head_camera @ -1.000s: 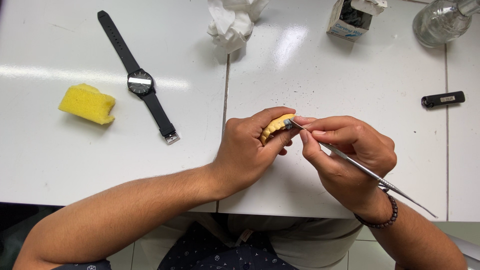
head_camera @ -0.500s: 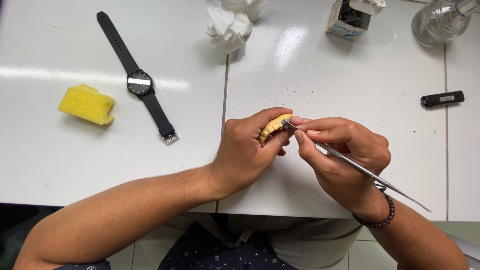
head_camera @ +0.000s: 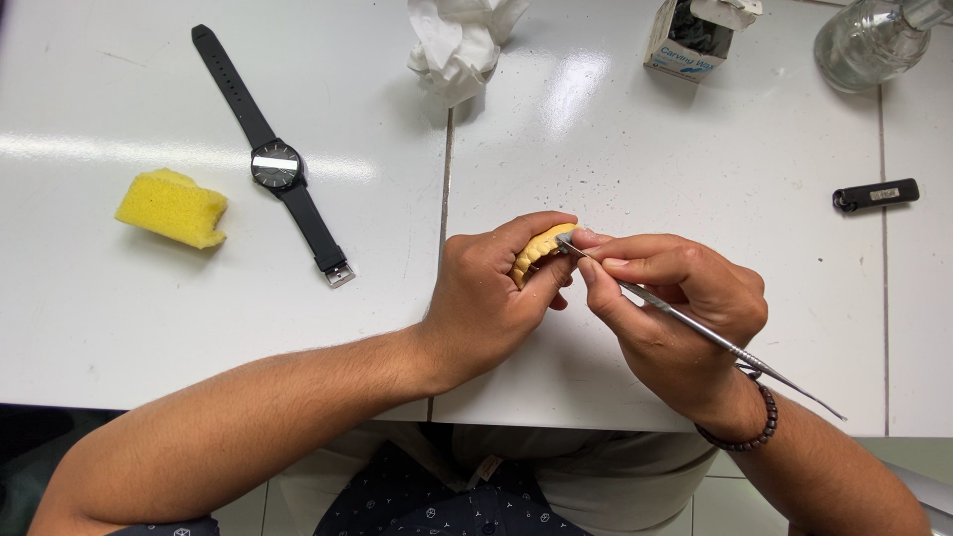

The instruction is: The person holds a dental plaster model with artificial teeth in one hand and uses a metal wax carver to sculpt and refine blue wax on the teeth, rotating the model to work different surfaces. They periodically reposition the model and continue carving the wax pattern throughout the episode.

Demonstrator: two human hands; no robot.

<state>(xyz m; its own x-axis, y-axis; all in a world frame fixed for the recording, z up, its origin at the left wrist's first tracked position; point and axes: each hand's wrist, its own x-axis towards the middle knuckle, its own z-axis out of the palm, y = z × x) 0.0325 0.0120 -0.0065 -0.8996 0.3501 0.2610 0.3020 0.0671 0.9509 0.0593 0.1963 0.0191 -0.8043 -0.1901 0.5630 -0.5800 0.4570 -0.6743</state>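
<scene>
1. We hold a small yellow wax model of a row of teeth (head_camera: 539, 250) in our left hand (head_camera: 491, 303), the fingers curled round it and the thumb pressed under it, so only its toothed upper edge shows, just past the centre of the white tiled table (head_camera: 695, 179).
2. Our right hand (head_camera: 680, 308) pinches a thin steel carving tool (head_camera: 695, 323) pen-fashion between thumb and forefinger.
3. The tool's long axis runs from about 10 o'clock at its tip to 4 o'clock at its free end, which juts past the wrist with its dark beaded bracelet (head_camera: 745, 427). The tip touches the model's right end, so the model lies at 10 o'clock from the right grip, and both hands meet there.
4. Containers: at 1 o'clock a small open cardboard box (head_camera: 685, 45) holds something dark we cannot identify; at 2 o'clock stands a clear glass flask (head_camera: 864, 45), contents unclear.
5. Elsewhere: a black wristwatch (head_camera: 273, 164) and yellow sponge block (head_camera: 174, 206) toward 10 o'clock, crumpled white tissue (head_camera: 457, 45) at 12, and a small black lighter-like stick (head_camera: 876, 196) at 3.
</scene>
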